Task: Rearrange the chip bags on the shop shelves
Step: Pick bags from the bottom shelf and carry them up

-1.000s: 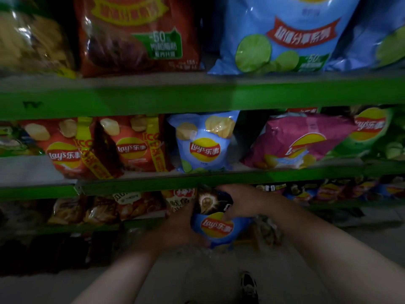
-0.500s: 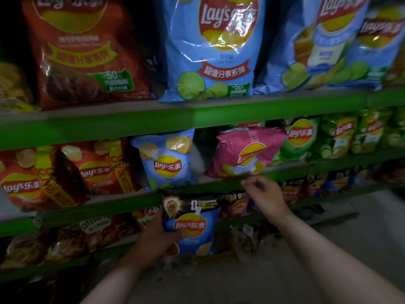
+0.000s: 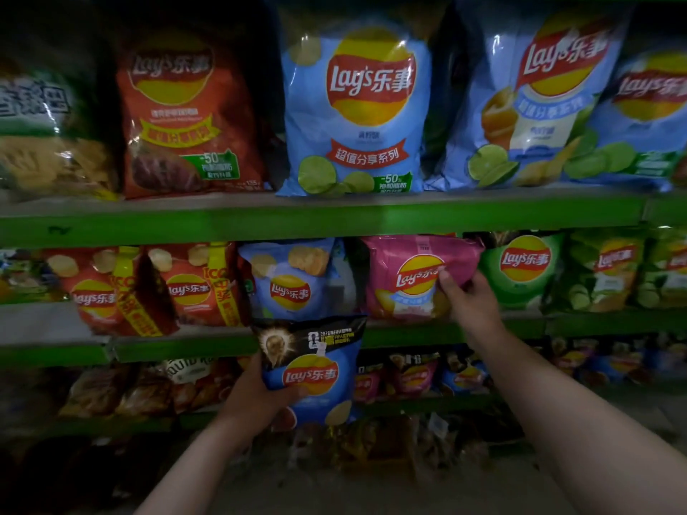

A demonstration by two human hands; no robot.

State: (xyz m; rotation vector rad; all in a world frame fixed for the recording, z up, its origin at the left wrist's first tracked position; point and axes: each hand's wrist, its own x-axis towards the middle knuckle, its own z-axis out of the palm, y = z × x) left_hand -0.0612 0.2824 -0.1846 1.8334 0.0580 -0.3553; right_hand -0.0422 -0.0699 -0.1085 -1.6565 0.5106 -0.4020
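My left hand (image 3: 256, 394) grips a blue chip bag with a black top (image 3: 310, 366), held upright in front of the middle shelf's edge (image 3: 186, 347). My right hand (image 3: 470, 302) has its fingers closed on the right side of a pink chip bag (image 3: 412, 273), which leans on the middle shelf. A small blue bag (image 3: 288, 280) stands just left of the pink one, directly above the held bag. Two red bags (image 3: 189, 288) stand further left on the same shelf.
Large bags fill the top shelf: a red one (image 3: 186, 117) and light blue lime ones (image 3: 358, 109). Green bags (image 3: 524, 269) sit right of the pink bag. The low shelf (image 3: 427, 377) holds several small bags. The grey floor lies below.
The view has tilted upward. My right hand left the blue bag, rose to the middle shelf and took hold of the pink bag. My left hand alone lifted the blue bag a little higher.
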